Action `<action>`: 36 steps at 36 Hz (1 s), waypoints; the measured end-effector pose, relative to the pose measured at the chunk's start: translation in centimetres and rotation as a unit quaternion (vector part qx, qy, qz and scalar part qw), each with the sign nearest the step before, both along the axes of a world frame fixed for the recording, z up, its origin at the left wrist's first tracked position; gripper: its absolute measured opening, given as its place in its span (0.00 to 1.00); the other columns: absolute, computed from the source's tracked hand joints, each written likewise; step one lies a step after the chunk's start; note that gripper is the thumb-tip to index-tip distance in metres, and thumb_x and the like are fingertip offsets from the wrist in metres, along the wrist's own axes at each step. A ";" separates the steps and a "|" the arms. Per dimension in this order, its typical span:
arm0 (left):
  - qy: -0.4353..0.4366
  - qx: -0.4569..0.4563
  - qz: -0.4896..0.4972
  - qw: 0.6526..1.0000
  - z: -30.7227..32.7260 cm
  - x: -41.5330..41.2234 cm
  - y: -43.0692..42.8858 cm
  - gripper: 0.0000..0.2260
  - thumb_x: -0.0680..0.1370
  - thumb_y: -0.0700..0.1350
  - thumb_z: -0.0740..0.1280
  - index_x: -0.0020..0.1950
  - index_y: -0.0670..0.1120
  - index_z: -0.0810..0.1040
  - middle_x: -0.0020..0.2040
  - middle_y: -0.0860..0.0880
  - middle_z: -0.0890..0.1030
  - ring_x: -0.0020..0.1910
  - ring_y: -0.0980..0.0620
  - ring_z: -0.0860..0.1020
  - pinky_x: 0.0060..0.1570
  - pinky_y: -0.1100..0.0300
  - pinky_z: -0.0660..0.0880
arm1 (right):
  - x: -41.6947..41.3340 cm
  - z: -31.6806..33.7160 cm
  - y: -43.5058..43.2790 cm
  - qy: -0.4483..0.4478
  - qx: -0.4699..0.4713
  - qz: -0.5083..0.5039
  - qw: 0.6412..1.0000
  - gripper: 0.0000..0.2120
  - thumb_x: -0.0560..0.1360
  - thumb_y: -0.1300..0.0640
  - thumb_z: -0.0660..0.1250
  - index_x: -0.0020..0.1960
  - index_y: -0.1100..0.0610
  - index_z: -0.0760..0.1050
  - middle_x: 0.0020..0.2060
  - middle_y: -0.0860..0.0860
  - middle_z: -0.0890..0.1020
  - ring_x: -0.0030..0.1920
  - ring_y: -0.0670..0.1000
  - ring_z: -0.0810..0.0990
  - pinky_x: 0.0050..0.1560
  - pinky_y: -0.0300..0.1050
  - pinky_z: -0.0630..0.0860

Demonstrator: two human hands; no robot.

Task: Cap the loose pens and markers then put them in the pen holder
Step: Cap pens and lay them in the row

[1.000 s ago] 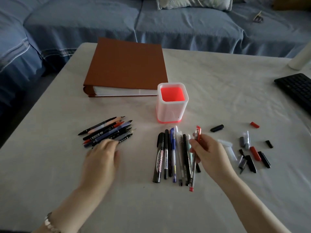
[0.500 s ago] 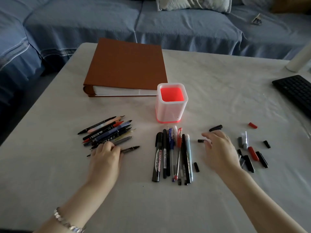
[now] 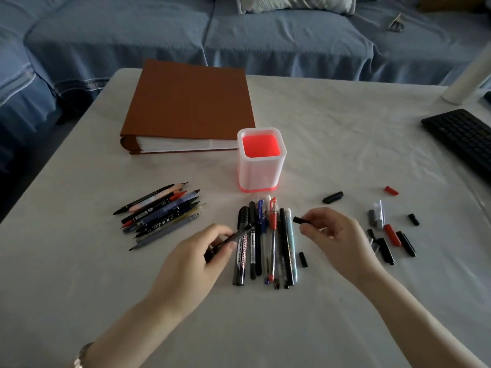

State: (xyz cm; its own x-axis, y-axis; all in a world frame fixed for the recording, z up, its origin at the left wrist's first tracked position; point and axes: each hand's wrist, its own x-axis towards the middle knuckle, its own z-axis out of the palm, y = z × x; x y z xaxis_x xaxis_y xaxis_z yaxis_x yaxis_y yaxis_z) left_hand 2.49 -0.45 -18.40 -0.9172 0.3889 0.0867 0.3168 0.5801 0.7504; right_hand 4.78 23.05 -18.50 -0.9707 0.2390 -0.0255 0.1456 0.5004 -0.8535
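My left hand [image 3: 202,254] grips a thin black pen [image 3: 233,237], its uncapped tip pointing right over the middle row of pens. My right hand [image 3: 332,235] pinches a small black cap [image 3: 300,220], held a short way right of that tip. Below them lies a row of capped pens and markers [image 3: 265,243]. A pile of uncapped pens [image 3: 162,211] lies to the left. The white pen holder [image 3: 261,162] with a red inside stands upright behind the row, holding nothing. Loose caps [image 3: 390,235] in black, red and grey are scattered to the right.
A brown binder [image 3: 188,104] lies behind and left of the holder. A black keyboard [image 3: 462,136] sits at the right edge, a white cylinder [image 3: 470,78] behind it. A blue sofa [image 3: 239,35] runs beyond the table's far edge.
My left hand lifted a black pen from the left pile and carried it right. My right hand picked up a small black cap and brought it toward the pen's tip.
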 end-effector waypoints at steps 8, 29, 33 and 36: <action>-0.005 0.041 -0.042 0.998 1.1 0.3 0.7 0.14 0.71 0.61 0.59 0.49 0.56 0.77 0.38 0.62 0.77 0.33 0.61 0.75 0.32 0.72 0.67 | 0.9 3.1 -0.9 0.030 -0.035 0.037 0.998 0.11 0.70 0.61 0.70 0.38 0.44 0.77 0.32 0.31 0.80 0.33 0.37 0.75 0.36 0.24 0.68; 0.082 -0.018 -0.067 0.994 2.4 0.7 1.0 0.13 0.73 0.54 0.61 0.51 0.52 0.81 0.38 0.65 0.75 0.34 0.62 0.74 0.35 0.77 0.65 | 1.4 3.8 -1.6 0.045 0.014 0.130 0.990 0.14 0.71 0.61 0.69 0.38 0.40 0.76 0.39 0.43 0.80 0.39 0.49 0.75 0.40 0.31 0.70; 0.101 -0.022 -0.078 0.992 2.5 0.7 1.3 0.09 0.72 0.52 0.63 0.49 0.53 0.79 0.37 0.59 0.81 0.32 0.58 0.75 0.32 0.69 0.69 | 1.8 3.0 -1.5 0.039 0.031 0.149 0.988 0.14 0.71 0.61 0.69 0.37 0.42 0.77 0.35 0.40 0.79 0.37 0.45 0.75 0.39 0.29 0.69; 0.035 -0.022 -0.089 0.995 2.7 0.7 1.4 0.12 0.71 0.56 0.62 0.52 0.56 0.75 0.38 0.56 0.81 0.34 0.58 0.75 0.32 0.71 0.68 | 2.2 2.4 -1.4 0.034 0.049 0.162 0.985 0.04 0.72 0.56 0.66 0.42 0.47 0.76 0.35 0.43 0.78 0.36 0.48 0.75 0.38 0.35 0.71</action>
